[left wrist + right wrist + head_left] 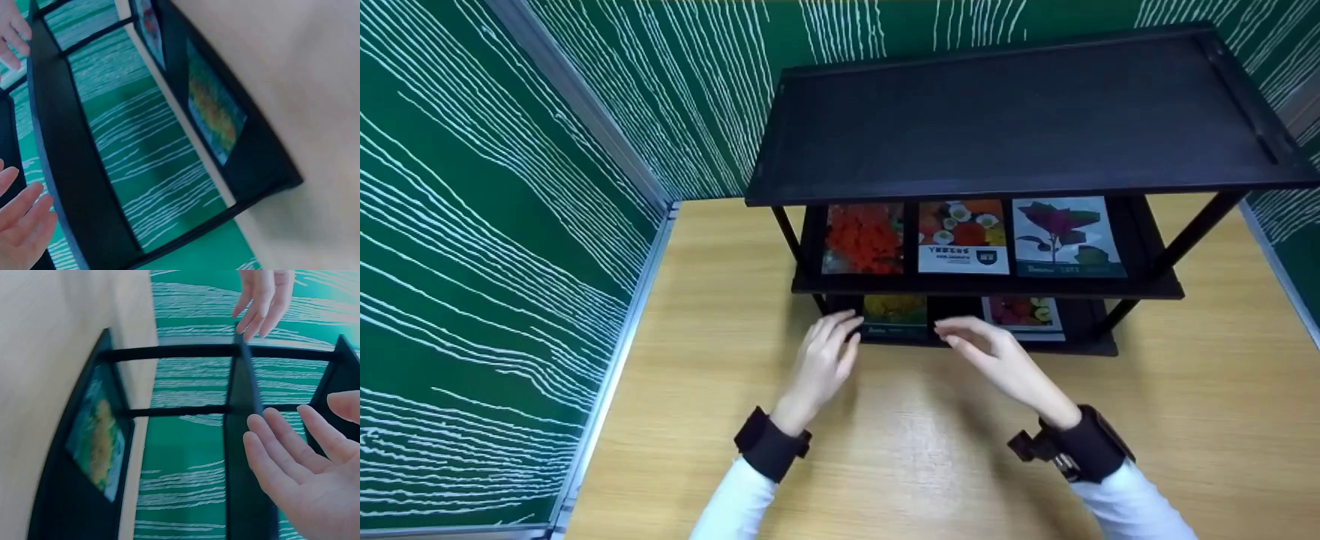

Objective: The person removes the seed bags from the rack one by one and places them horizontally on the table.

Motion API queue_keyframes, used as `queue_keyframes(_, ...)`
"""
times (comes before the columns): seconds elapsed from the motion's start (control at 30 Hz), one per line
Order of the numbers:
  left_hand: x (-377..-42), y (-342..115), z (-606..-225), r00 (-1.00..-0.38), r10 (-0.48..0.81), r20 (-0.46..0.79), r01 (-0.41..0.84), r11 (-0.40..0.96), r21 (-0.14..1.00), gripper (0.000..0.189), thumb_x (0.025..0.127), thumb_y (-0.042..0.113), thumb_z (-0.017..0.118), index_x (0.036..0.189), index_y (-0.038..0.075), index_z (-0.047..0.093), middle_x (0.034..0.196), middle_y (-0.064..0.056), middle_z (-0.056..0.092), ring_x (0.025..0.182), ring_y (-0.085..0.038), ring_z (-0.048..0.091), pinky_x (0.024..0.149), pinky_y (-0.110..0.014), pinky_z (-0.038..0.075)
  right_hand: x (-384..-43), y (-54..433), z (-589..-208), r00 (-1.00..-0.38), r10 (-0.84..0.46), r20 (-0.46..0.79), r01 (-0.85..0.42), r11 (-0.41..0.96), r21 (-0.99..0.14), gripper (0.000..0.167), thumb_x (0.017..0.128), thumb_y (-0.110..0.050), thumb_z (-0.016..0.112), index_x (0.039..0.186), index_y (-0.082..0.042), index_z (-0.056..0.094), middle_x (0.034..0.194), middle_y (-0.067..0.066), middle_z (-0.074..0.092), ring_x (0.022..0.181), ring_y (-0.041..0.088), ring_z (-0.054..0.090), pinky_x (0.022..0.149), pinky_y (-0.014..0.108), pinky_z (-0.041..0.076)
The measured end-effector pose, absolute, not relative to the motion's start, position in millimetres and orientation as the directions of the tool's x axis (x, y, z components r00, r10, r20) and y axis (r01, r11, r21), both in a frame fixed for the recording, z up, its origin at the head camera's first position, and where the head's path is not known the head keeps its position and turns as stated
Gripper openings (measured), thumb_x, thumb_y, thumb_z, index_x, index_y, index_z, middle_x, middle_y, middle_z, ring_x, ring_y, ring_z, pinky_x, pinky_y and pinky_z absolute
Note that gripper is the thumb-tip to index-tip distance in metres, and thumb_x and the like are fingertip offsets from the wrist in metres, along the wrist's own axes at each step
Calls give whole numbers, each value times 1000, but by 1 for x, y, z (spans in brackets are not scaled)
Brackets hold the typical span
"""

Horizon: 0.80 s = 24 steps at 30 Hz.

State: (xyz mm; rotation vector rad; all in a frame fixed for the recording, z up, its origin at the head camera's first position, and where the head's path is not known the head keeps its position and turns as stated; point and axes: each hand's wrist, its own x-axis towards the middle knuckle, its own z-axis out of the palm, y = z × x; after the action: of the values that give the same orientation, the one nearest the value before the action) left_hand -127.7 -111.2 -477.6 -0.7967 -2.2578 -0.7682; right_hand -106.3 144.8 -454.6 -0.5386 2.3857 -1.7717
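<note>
My left hand (821,364) hovers in front of the bottom shelf of a black three-tier rack (1005,120), fingers loosely bent and holding nothing. Opposite it, my right hand (1005,361) hangs by the same shelf, also holding nothing. Between and behind the hands, the bottom tier bears a packet with yellow flowers (895,310) and a packet with red and pink flowers (1021,311), with a bare gap separating them. Both wrist views show the fingers (281,450) relaxed and apart from the packets. The upper part of each bottom packet is hidden by the middle shelf.
On the middle shelf lie a red-flower packet (864,240), a packet with mixed blooms (962,236) and one with a purple-leaved plant (1065,236). The rack stands on a wooden table (705,360). Green panels with white lines (472,262) enclose the left and back.
</note>
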Motion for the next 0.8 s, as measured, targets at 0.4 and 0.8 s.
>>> queue_keyframes(0.4, -161, -111, -448, -647, 339, 683, 653, 708, 267, 20, 82, 5, 58, 102, 2, 62, 101, -12, 59, 94, -24, 54, 86, -31, 45, -142, 135, -420, -914, -399, 76, -156, 173, -972, 42, 91, -28, 49, 125, -4, 47, 122, 12, 51, 109, 17, 49, 92, 23, 41)
queue_keyframes(0.8, -191, -109, -438, -717, 361, 597, 595, 762, 254, 22, 86, 9, 53, 104, 0, 60, 104, -16, 58, 98, -29, 54, 90, -38, 43, -183, 130, -413, -905, -425, -5, -25, 64, -998, 45, 92, -30, 45, 127, -2, 42, 128, 18, 42, 113, 28, 44, 98, 37, 36)
